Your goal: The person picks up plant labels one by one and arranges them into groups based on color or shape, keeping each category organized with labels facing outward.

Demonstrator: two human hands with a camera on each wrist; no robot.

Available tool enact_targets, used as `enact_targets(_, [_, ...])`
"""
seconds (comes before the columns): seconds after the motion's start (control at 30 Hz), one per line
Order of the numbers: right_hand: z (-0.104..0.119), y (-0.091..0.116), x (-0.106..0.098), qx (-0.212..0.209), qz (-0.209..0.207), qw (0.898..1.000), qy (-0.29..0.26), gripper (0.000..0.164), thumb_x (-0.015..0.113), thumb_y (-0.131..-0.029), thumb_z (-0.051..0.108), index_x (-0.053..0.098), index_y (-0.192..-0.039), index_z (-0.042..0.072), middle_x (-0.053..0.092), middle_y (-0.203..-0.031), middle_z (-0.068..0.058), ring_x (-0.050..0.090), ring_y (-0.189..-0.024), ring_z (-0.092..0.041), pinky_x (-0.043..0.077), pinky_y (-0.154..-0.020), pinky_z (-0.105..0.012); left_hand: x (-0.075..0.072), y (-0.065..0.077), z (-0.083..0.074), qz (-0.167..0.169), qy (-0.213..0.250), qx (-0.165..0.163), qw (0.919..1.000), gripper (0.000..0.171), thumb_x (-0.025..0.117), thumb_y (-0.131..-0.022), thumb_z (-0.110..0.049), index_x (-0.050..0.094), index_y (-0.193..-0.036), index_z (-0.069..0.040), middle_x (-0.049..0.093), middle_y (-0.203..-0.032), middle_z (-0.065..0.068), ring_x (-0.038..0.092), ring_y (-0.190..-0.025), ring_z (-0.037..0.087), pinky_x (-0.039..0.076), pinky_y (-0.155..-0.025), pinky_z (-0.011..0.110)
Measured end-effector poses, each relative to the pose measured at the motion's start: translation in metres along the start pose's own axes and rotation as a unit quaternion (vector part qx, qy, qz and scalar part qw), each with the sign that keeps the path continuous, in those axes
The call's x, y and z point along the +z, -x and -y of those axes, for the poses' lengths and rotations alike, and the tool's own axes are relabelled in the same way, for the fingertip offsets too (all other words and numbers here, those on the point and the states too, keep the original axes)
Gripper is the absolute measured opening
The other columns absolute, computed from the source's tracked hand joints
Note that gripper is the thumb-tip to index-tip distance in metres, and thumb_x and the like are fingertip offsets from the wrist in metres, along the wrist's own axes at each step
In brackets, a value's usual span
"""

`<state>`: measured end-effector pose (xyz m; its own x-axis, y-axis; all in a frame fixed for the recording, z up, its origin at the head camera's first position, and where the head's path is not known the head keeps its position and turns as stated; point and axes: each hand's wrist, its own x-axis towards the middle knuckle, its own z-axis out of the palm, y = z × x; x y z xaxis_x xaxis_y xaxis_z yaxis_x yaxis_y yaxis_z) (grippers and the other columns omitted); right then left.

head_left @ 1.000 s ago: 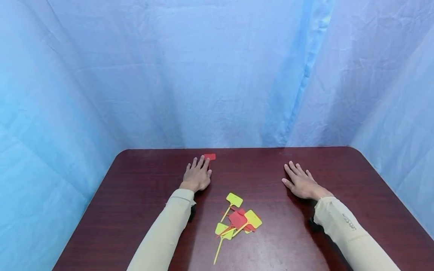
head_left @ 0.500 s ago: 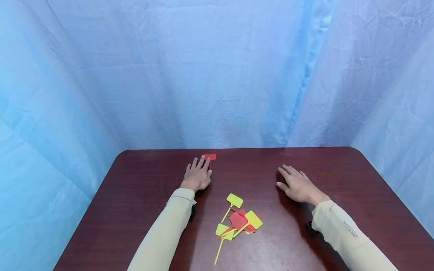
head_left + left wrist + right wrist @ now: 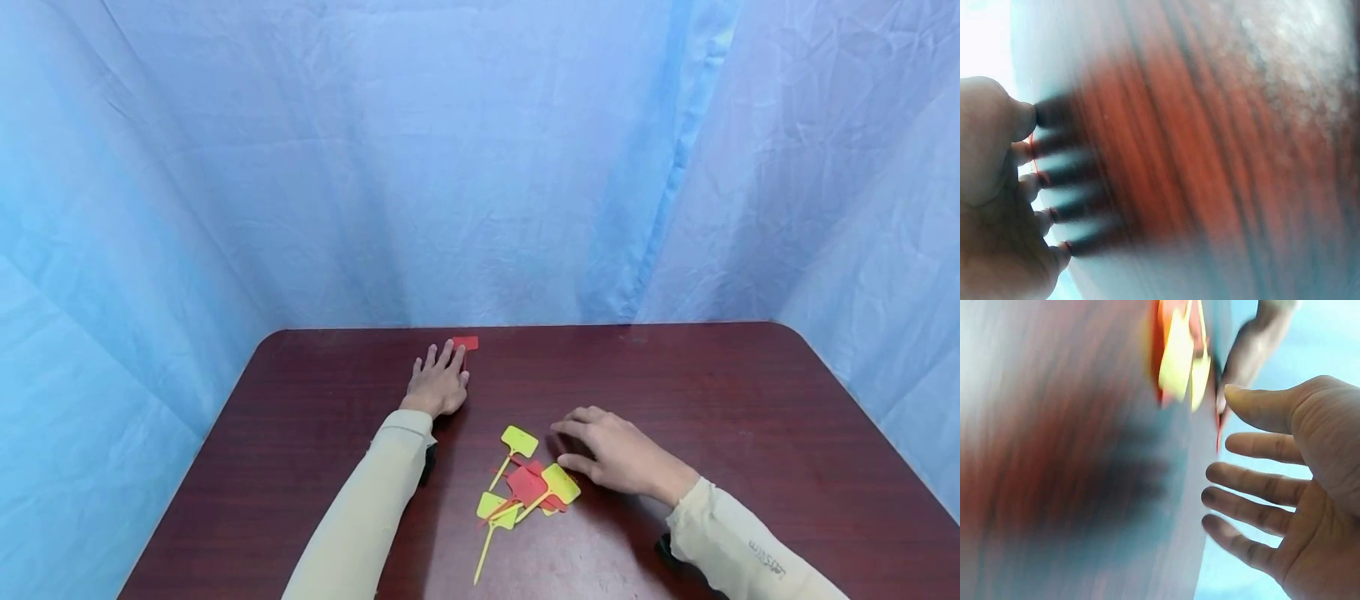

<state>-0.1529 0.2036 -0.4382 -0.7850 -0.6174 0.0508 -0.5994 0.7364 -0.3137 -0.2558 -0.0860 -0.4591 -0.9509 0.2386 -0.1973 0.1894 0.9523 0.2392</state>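
Note:
Flat plastic plant labels, yellow and red, lie overlapping in a pile on the dark wooden table. A yellow label (image 3: pixel 520 442) sits at the pile's top, a red label (image 3: pixel 525 483) in its middle, and another yellow label (image 3: pixel 561 484) at its right. My right hand (image 3: pixel 618 454) hovers just right of the pile, fingers loosely bent and holding nothing. At the far edge lies a lone red label (image 3: pixel 467 342). My left hand (image 3: pixel 437 386) rests beside it with spread fingers, the index fingertip at the label; whether it presses on it I cannot tell.
The dark red-brown table (image 3: pixel 712 375) has rounded far corners. Light blue cloth (image 3: pixel 480 167) hangs behind it and along both sides. Both forearms, in cream sleeves, reach in from the near edge.
My right hand has moved left and nearer, from the table's right part to beside the pile, its spread fingers coming together and bending. The left hand and the labels have stayed in place.

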Motion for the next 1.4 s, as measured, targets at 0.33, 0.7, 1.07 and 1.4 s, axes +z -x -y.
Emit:
enact_targets(0.33, [0.037, -0.009, 0.017, -0.074, 0.016, 0.997, -0.006, 0.031, 0.079, -0.09, 0.036, 0.078, -0.112, 0.014, 0.059, -0.096, 0.006, 0.048, -0.083, -0.006, 0.047, -0.069, -0.026, -0.001, 0.0, 0.0, -0.002, -0.007, -0.007, 0.9999, 0.056, 0.03, -0.112, -0.03, 0.017, -0.164, -0.014, 0.01, -0.17, 0.011, 0.006, -0.155, 0.037, 0.012, -0.122, 0.057])
enact_targets(0.7, [0.043, -0.015, 0.02, -0.066, 0.069, 0.995, 0.007, 0.042, 0.085, -0.085, 0.033, 0.075, -0.123, 0.02, 0.048, -0.09, 0.008, 0.041, -0.076, -0.008, 0.04, -0.064, -0.024, 0.0, -0.001, 0.0, 0.002, -0.006, -0.008, 0.9999, 0.056, 0.029, -0.112, -0.03, 0.017, -0.165, -0.014, 0.01, -0.17, 0.011, 0.006, -0.155, 0.038, 0.011, -0.122, 0.057])
enact_targets(1.07, [0.045, -0.017, 0.022, -0.068, 0.055, 0.995, -0.057, 0.035, 0.087, -0.082, 0.019, 0.063, -0.108, 0.02, 0.048, -0.097, 0.01, 0.046, -0.083, -0.007, 0.044, -0.071, -0.024, -0.001, 0.001, -0.003, -0.002, 0.001, -0.008, 1.0, 0.055, 0.031, -0.112, -0.029, 0.019, -0.164, -0.014, 0.012, -0.17, 0.011, 0.007, -0.155, 0.038, 0.011, -0.122, 0.058])
enact_targets(1.4, [0.045, -0.023, 0.018, -0.087, 0.055, 0.97, -0.222, 0.018, 0.067, -0.097, 0.001, 0.059, -0.101, 0.017, 0.059, -0.084, 0.009, 0.055, -0.075, -0.003, 0.05, -0.069, -0.021, 0.0, 0.0, -0.003, 0.0, -0.017, -0.013, 0.9998, 0.055, 0.029, -0.112, -0.031, 0.018, -0.165, -0.016, 0.011, -0.17, 0.01, 0.007, -0.155, 0.037, 0.012, -0.122, 0.057])
